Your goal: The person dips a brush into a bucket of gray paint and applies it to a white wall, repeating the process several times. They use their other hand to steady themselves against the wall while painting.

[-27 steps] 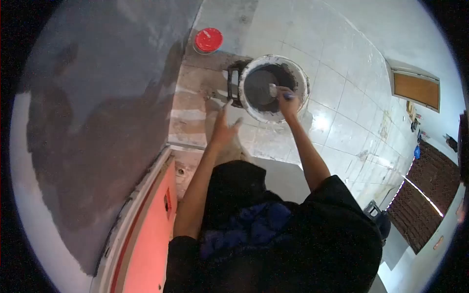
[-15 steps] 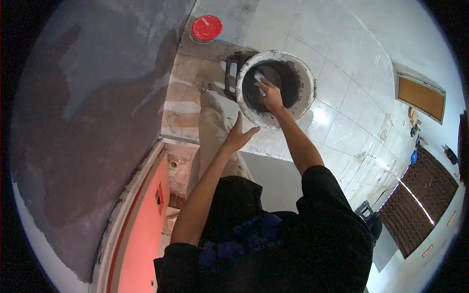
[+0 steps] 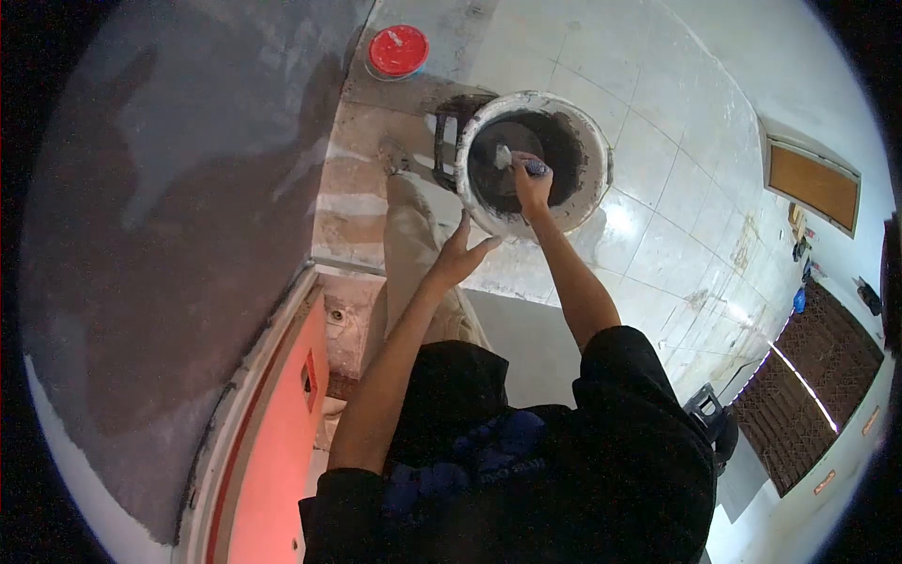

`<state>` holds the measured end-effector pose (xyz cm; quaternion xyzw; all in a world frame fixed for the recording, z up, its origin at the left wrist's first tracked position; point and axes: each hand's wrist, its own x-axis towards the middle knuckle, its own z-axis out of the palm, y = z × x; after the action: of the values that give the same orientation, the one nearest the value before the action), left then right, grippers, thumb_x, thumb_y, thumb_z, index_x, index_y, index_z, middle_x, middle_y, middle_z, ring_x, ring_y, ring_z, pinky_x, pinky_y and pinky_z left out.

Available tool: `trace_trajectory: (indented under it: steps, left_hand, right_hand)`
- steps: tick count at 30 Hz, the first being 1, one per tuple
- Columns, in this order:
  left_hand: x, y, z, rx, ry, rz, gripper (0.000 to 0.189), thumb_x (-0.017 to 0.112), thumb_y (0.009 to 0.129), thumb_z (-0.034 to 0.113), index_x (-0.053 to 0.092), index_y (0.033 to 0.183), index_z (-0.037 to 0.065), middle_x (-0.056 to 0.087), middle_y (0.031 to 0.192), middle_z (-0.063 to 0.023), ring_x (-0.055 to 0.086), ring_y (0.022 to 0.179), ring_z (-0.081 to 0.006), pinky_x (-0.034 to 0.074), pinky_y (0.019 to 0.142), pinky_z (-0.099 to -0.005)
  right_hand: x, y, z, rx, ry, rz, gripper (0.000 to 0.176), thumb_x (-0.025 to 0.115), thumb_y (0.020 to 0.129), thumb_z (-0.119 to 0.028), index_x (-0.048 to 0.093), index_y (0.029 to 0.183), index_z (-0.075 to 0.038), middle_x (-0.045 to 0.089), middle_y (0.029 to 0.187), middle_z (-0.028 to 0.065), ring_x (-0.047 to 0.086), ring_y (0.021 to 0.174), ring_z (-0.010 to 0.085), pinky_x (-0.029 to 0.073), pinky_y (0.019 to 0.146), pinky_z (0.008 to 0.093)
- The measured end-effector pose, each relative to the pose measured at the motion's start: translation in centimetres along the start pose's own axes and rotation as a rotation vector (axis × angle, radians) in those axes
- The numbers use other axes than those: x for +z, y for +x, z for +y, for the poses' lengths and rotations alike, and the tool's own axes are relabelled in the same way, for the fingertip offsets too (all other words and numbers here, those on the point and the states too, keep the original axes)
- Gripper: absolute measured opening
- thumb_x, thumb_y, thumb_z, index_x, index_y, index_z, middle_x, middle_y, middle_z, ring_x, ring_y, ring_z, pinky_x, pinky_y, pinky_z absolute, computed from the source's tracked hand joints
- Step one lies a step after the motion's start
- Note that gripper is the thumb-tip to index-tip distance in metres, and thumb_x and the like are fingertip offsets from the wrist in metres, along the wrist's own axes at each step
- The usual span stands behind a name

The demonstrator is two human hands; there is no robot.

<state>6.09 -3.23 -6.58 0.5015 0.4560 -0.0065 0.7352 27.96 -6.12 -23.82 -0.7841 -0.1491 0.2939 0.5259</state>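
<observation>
A large white bucket (image 3: 595, 188) smeared with dark grey stands in front of me, with dark grey material (image 3: 494, 172) inside. Within its mouth, my right hand (image 3: 533, 183) is closed round a short hand tool with a dark handle (image 3: 536, 167) and a pale head (image 3: 505, 157); its exact kind I cannot tell. My left hand (image 3: 458, 256) is at the near left side of the bucket, thumb and fingers apart, fingertips right at the rim, holding nothing.
A small tub with a red lid (image 3: 398, 51) stands beyond the bucket, near the grey-coated wall (image 3: 188, 235). A dark stool-like frame (image 3: 449, 141) is at the bucket's left. Pale tiles (image 3: 648, 235) cover the floor at right; a pink door (image 3: 282, 423) is at lower left.
My right hand has shifted slightly right inside the bucket and turned, so the tool's handle end now shows at its right. The left hand is almost unmoved, its fingertips nearer the rim.
</observation>
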Motion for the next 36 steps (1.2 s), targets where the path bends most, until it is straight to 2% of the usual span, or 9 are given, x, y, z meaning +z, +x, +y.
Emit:
trace_trajectory:
  steps: [6, 13, 22, 25, 28, 30, 33, 34, 36]
  left_hand:
    - [-1.2, 0.2, 0.3, -0.030, 0.016, -0.029, 0.107, 0.068, 0.083, 0.049, 0.010, 0.150, -0.011, 0.032, 0.149, -0.0335, 0.033, 0.141, -0.0368, 0.027, 0.115, -0.0361]
    - [-0.5, 0.1, 1.2, -0.031, 0.017, -0.011, 0.105, 0.067, 0.084, 0.051, 0.015, 0.149, -0.012, 0.035, 0.147, -0.0344, 0.035, 0.140, -0.0371, 0.028, 0.114, -0.0355]
    - [-8.4, -4.7, -4.5, 0.207, 0.149, 0.132, 0.064, 0.069, 0.088, 0.034, 0.048, 0.138, -0.001, 0.043, 0.146, -0.0235, 0.044, 0.133, -0.0343, 0.034, 0.110, -0.0370]
    - [-12.3, -8.8, -6.7, -0.109, 0.177, 0.373, 0.061, 0.068, 0.089, 0.033, 0.050, 0.137, 0.000, 0.047, 0.143, -0.0210, 0.051, 0.124, -0.0320, 0.040, 0.104, -0.0369]
    - [-14.7, -13.1, -10.6, -0.107, 0.308, 0.523, 0.049, 0.060, 0.095, 0.031, 0.054, 0.132, -0.001, 0.056, 0.131, -0.0169, 0.057, 0.112, -0.0276, 0.046, 0.096, -0.0355]
    - [-16.0, -15.6, -13.2, -0.099, 0.349, 0.605, 0.051, 0.060, 0.095, 0.033, 0.053, 0.134, 0.000, 0.053, 0.135, -0.0183, 0.052, 0.119, -0.0288, 0.043, 0.100, -0.0375]
    - [-17.1, -17.6, -17.5, -0.060, 0.208, 0.652, 0.055, 0.061, 0.093, 0.035, 0.051, 0.135, 0.002, 0.047, 0.140, -0.0204, 0.045, 0.128, -0.0306, 0.037, 0.107, -0.0405]
    - [-17.3, -17.8, -18.5, -0.050, 0.131, 0.656, 0.056, 0.061, 0.093, 0.036, 0.050, 0.136, 0.003, 0.046, 0.142, -0.0211, 0.043, 0.131, -0.0312, 0.036, 0.109, -0.0415]
    - [-16.9, -20.5, -14.2, -0.189, 0.246, 0.681, 0.060, 0.066, 0.089, 0.043, 0.053, 0.135, 0.007, 0.040, 0.147, -0.0233, 0.038, 0.137, -0.0355, 0.031, 0.113, -0.0438]
  right_hand:
    - [-1.4, -2.3, -11.2, 0.046, -0.124, -0.133, 0.012, 0.068, 0.086, -0.006, 0.072, 0.096, -0.001, 0.072, 0.086, 0.0099, 0.066, 0.080, 0.0189, 0.051, 0.077, 0.0307]
    - [-1.1, -2.2, -8.0, -0.619, -0.591, -0.513, 0.050, 0.068, 0.065, 0.005, 0.069, 0.112, -0.013, 0.067, 0.114, 0.0193, 0.064, 0.103, 0.0412, 0.052, 0.091, 0.0442]
    - [-6.0, -4.1, -13.9, -0.090, 0.126, -0.102, 0.015, 0.069, 0.089, -0.008, 0.067, 0.099, 0.003, 0.071, 0.106, 0.0100, 0.067, 0.093, 0.0136, 0.053, 0.082, 0.0291]
    - [-7.9, -4.9, -15.2, -0.119, 0.208, -0.179, 0.014, 0.069, 0.088, -0.009, 0.067, 0.098, 0.001, 0.070, 0.109, 0.0119, 0.065, 0.099, 0.0126, 0.052, 0.084, 0.0288]
    - [-8.0, -5.8, -16.2, -0.161, -0.341, -0.164, 0.018, 0.070, 0.087, -0.009, 0.068, 0.102, 0.000, 0.068, 0.115, 0.0165, 0.067, 0.102, 0.0193, 0.052, 0.087, 0.0326]
    - [-6.9, -5.9, -14.7, -0.636, -0.673, -0.111, 0.030, 0.071, 0.080, -0.006, 0.070, 0.109, -0.009, 0.070, 0.110, 0.0157, 0.068, 0.100, 0.0301, 0.053, 0.086, 0.0382]
    - [-5.6, -7.3, -19.6, -0.754, -0.617, -0.162, 0.020, 0.067, 0.081, -0.009, 0.073, 0.100, -0.004, 0.071, 0.107, 0.0162, 0.067, 0.100, 0.0355, 0.052, 0.089, 0.0373]
    - [-5.1, -7.3, -18.8, -0.418, -0.404, -0.126, 0.021, 0.065, 0.081, -0.008, 0.074, 0.100, -0.005, 0.072, 0.105, 0.0155, 0.069, 0.096, 0.0332, 0.052, 0.085, 0.0343]
    - [-5.3, -7.4, -18.9, -0.396, -0.555, -0.142, 0.018, 0.066, 0.086, -0.012, 0.073, 0.099, -0.003, 0.073, 0.089, 0.0141, 0.070, 0.084, 0.0242, 0.052, 0.076, 0.0360]
